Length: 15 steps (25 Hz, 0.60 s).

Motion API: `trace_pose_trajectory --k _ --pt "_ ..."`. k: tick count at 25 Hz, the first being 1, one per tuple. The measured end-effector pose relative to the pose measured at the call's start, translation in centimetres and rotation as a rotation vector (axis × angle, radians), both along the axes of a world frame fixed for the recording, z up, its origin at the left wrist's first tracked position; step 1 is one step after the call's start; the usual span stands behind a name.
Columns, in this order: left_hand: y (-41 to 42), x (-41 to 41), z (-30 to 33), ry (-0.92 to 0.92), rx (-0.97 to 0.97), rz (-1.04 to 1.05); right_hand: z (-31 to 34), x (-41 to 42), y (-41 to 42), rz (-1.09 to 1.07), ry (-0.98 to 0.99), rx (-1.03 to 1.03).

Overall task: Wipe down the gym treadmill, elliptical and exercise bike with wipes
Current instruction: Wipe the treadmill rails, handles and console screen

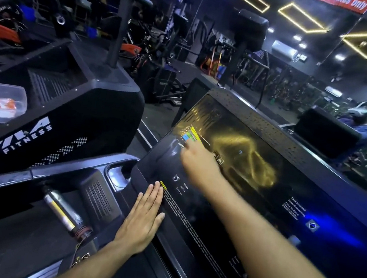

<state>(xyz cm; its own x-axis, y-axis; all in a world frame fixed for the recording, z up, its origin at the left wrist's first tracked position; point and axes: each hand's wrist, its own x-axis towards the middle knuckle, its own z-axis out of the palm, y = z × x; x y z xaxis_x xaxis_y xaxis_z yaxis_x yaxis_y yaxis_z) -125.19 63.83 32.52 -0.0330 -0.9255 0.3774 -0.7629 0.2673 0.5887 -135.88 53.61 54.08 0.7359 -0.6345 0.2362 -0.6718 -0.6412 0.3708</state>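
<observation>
A clear tub [3,106] of wipes sits far left on the neighbouring machine [69,110], well apart from both hands. My left hand [144,215] lies flat, fingers straight, on the treadmill console [252,194] edge. My right hand [194,161] presses the screen; blur hides whether it holds a wipe.

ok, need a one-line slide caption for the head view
Right hand wipes the treadmill console screen, blurred; left hand rests flat on its lower edge; clear tub on neighbouring machine.
</observation>
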Motion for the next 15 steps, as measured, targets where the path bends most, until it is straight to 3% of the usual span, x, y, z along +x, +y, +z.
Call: trace_pose_trajectory --k 3,10,15 --pt "0.2 0.2 0.0 0.029 0.008 -0.014 -2.5 0.3 0.9 0.084 0.253 0.051" --pt "0.3 0.0 0.2 -0.020 0.004 0.017 8.9 -2.2 -5.1 -0.016 -0.113 -0.179" --pt "-0.8 -0.4 1.1 0.104 -0.040 0.068 13.2 -1.2 -7.9 -0.086 -0.020 -0.239"
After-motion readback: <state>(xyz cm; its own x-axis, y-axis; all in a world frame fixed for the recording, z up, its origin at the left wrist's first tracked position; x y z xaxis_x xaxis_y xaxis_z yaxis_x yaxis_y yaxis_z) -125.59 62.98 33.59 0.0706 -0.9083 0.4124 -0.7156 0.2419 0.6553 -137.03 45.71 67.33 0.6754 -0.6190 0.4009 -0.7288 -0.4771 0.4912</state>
